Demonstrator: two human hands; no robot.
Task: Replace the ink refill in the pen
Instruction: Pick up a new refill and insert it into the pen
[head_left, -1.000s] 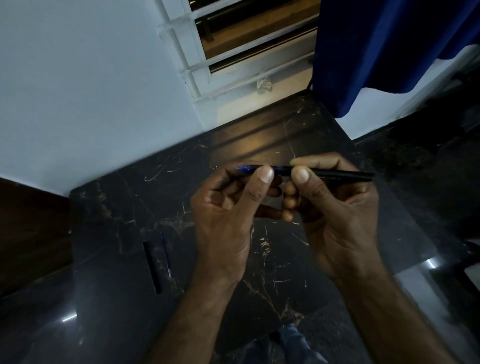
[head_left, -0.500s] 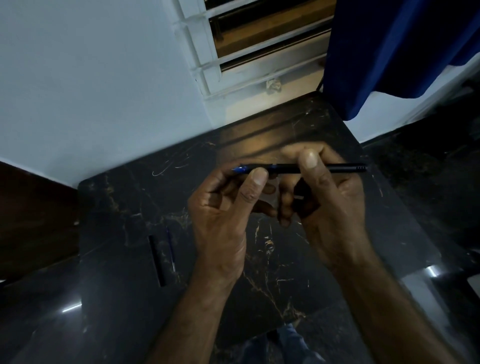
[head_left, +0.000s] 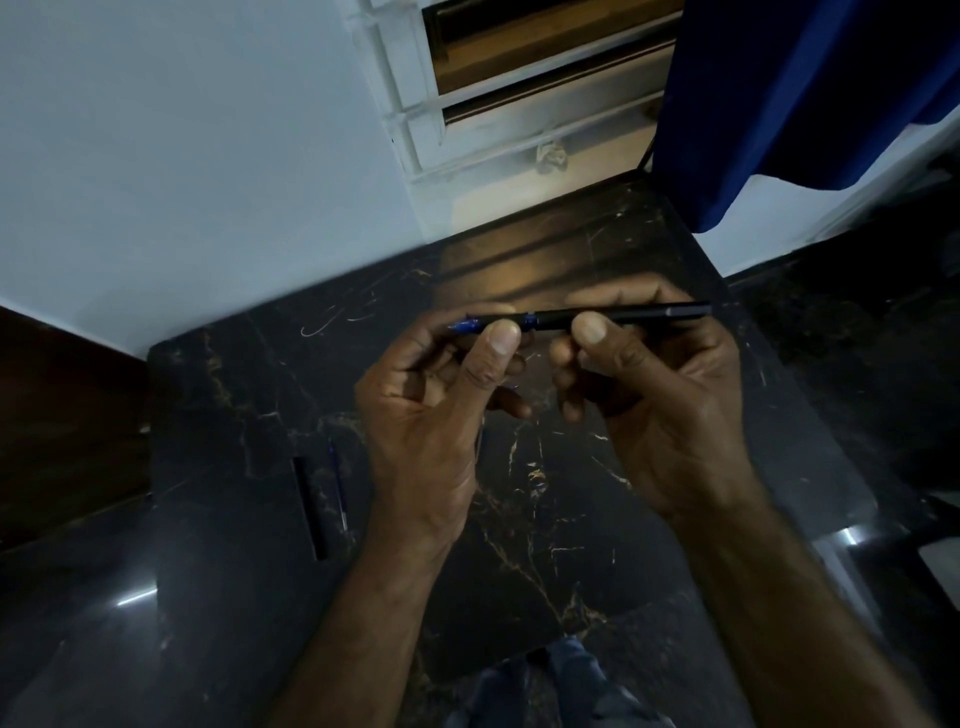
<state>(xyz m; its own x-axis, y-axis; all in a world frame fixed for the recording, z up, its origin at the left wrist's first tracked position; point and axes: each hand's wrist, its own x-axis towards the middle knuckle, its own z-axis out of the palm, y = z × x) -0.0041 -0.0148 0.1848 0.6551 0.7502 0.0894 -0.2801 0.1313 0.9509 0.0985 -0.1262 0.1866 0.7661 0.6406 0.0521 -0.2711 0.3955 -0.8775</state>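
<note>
Pen (head_left: 587, 318) is held level above the black marble tabletop (head_left: 545, 519), at about 12 o'clock from the wrists. Left hand (head_left: 436, 410) is closed in a thumb-and-finger pinch on the blue tip section (head_left: 467, 326); right hand (head_left: 660, 395) is closed in a pinch on the dark barrel (head_left: 639, 314). A blue ring shows at the joint between the two thumbs, so the step looks like twisting the halves at the thread; whether loosening or tightening, cannot tell.

On the tabletop at 9 o'clock from the left wrist lie a thin blue refill (head_left: 337, 483) and a dark stick-like piece (head_left: 310, 506), just beside each other, well apart from the hands. The dark piece is possibly a cap; too dim to say.

Risks, judged:
- Pinch is fingertips only; a slip while twisting could drop a half onto the hard slab, and it could roll off the edge.
- If a spring sits inside, it could pop out when the halves part and vanish against the dark stone.
- Cross-threading if the halves are not held in line.
- Low light; old and new refill are easy to mix up.
</note>
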